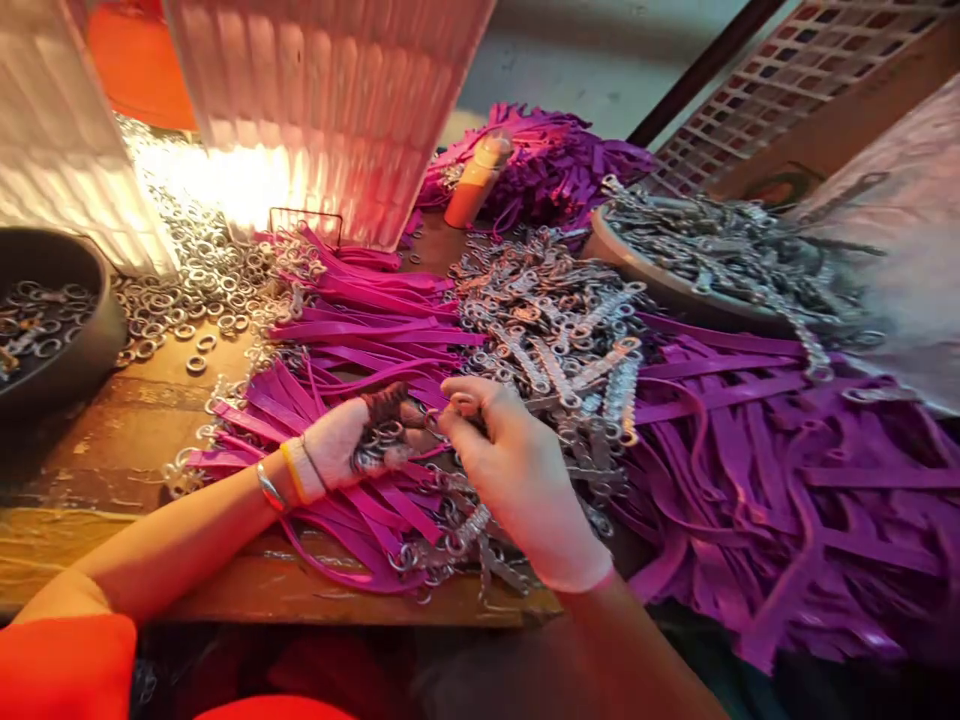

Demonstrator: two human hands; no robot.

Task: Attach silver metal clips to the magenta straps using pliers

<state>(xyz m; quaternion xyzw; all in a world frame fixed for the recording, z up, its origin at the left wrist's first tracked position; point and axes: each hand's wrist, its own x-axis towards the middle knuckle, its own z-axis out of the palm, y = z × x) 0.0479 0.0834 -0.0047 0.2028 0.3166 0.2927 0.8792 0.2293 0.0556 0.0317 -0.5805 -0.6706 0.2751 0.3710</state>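
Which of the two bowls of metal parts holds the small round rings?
The dark bowl at the far left holds loose rings; the bowl at upper right is heaped with long metal clasps.

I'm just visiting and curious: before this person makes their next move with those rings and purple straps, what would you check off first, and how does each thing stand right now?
1. Left hand has a supply of metal rings: ok, a cluster sits in its palm.
2. Right hand pinches a single ring at its fingertips: cannot tell, too small and blurred.
3. Purple straps within reach: ok, they lie fanned under both hands.
4. Clasp pile close by: ok, just beyond the right hand.
5. Loose rings on the table as refill: ok, heaped at far left.
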